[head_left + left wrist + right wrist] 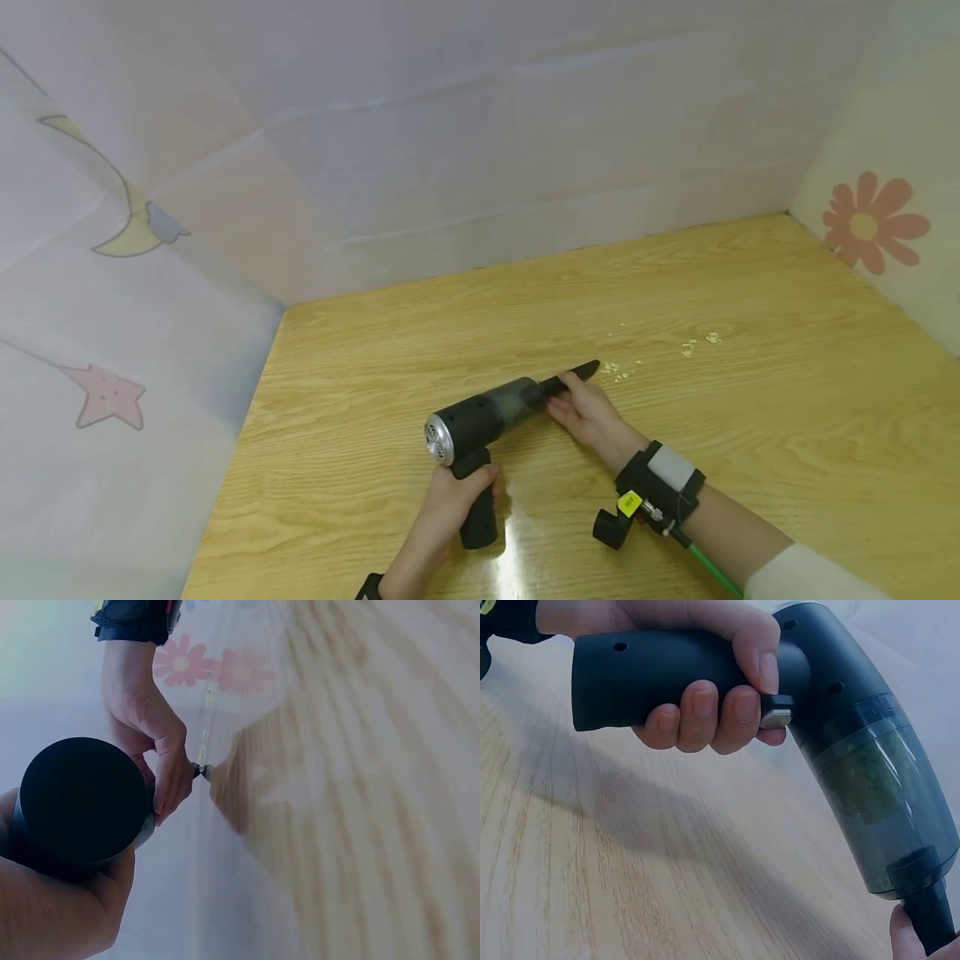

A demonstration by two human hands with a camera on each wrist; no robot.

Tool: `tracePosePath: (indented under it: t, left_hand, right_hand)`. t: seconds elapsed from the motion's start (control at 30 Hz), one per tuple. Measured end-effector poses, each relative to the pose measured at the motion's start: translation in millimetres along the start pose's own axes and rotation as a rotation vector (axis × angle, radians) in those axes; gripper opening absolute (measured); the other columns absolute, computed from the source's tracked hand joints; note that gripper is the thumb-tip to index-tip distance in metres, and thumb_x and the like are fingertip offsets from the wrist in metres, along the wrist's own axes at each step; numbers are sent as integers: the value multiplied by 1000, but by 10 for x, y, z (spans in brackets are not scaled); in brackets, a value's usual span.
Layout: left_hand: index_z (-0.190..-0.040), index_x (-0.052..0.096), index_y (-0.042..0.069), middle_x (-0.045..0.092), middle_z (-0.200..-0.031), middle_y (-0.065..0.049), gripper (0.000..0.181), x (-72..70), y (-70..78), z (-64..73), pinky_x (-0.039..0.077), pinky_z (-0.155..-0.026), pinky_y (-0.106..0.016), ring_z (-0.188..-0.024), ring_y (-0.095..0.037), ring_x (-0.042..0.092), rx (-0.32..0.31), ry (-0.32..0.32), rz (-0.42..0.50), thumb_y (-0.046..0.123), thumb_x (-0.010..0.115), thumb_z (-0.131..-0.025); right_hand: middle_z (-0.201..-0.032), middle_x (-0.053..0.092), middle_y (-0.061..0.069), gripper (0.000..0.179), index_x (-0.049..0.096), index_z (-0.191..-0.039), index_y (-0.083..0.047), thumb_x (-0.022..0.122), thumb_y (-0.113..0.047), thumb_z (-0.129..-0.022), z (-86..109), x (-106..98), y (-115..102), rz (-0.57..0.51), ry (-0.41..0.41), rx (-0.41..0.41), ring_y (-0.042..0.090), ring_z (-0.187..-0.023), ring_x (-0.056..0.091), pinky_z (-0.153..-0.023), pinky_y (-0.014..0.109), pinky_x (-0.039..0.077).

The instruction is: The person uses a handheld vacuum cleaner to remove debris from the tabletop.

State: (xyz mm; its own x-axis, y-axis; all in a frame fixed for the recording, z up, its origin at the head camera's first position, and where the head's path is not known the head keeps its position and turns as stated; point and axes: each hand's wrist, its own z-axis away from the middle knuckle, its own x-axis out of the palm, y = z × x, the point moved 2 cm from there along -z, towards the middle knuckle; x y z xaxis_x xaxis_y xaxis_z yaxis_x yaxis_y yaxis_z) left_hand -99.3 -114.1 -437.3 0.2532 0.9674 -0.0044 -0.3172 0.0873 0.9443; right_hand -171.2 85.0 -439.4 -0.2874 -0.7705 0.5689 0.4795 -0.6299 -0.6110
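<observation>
A black handheld vacuum cleaner [471,419] with a clear dust cup [866,780] is held over the wooden table. My left hand [450,504] grips its handle, fingers wrapped round it below a small silver-faced button [777,717]. The right hand [588,417] pinches the slim black nozzle [588,368] with thumb and fingers. The nozzle's tip lies right beside a small heap of pale crumbs [611,367]. In the left wrist view the handle's round end [82,806] hides part of the scene.
More pale crumbs [688,347] lie farther right on the wooden table [360,358]. Printed cloth walls [420,167] stand at the back and sides. A green cable [712,569] runs from the right wrist's strap.
</observation>
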Motion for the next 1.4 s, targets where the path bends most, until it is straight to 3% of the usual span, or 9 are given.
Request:
tracePosePath:
  t: [0.2, 0.4, 0.73, 0.83, 0.97, 1.13, 1.2, 1.33, 1.4]
  left_hand:
    - [-96, 53, -1, 58, -70, 0, 16, 26, 19, -4, 47, -66, -25, -65, -11, 56, 11, 6, -14, 9, 61, -87]
    - [-110, 48, -5, 59, -74, -3, 32, 54, 30, -4, 48, -67, -27, -67, -13, 59, -7, 5, 2, 12, 62, -86]
    - [-106, 50, -2, 57, -72, -1, 28, 87, 47, -18, 47, -67, -28, -66, -12, 57, 20, -5, -64, 13, 62, -85]
    - [-104, 51, -1, 57, -70, -1, 27, 85, 58, -14, 47, -67, -28, -65, -12, 57, 19, -10, -85, 14, 63, -85]
    - [-104, 51, -2, 57, -70, -1, 27, 76, 81, -2, 47, -67, -28, -65, -12, 56, 19, -28, -91, 14, 63, -84]
    - [-107, 51, -3, 57, -69, -1, 29, 78, 102, -3, 46, -67, -29, -64, -13, 56, 26, -57, -100, 13, 62, -85]
    - [-108, 50, -3, 57, -69, -1, 30, 87, 108, -13, 46, -66, -29, -64, -13, 55, 29, -65, -99, 13, 62, -85]
    - [-103, 52, -2, 56, -67, 0, 24, 118, 129, -44, 46, -64, -28, -61, -12, 55, 39, -61, -110, 11, 62, -84]
    - [-98, 53, -1, 56, -65, 1, 20, 136, 143, -59, 46, -64, -27, -60, -12, 54, 51, -63, -120, 11, 62, -84]
  right_hand:
    - [-157, -2, 26, 64, -12, -150, -2, 27, -14, -101, 31, -43, -18, -16, 7, 13, 33, -148, 8, -121, 37, 14]
    - [-157, 3, 25, 62, -6, -151, -1, 27, -16, -101, 49, -75, -42, 4, 13, 5, 31, -147, 12, -120, 36, 16]
    - [-156, 5, 25, 62, -8, -151, -2, 26, -15, -100, 78, -124, -69, -21, -4, -4, 30, -147, 13, -120, 35, 16]
    - [-155, 12, 26, 63, -8, -151, -4, 27, -15, -100, 101, -143, -69, -42, 0, 0, 28, -145, 21, -119, 34, 18]
    - [-144, 32, 20, 62, -3, -152, -5, 30, -16, -100, 135, -169, -64, -28, 17, 8, 19, -126, 45, -117, 31, 25]
    - [-146, 29, 19, 62, -3, -152, -6, 29, -18, -100, 174, -184, -62, -10, 30, 2, 21, -134, 37, -117, 32, 24]
    - [-141, 35, 18, 63, -3, -152, -5, 29, -19, -100, 180, -198, -65, 0, 34, -1, 19, -126, 46, -117, 32, 24]
    - [-118, 48, 8, 62, 0, -152, -6, 31, -20, -100, 182, -237, -82, -18, 34, -7, 4, -88, 60, -115, 30, 28]
    - [-119, 48, 8, 62, 0, -152, -6, 31, -20, -100, 187, -250, -96, -26, 36, -13, 4, -88, 60, -114, 29, 28]
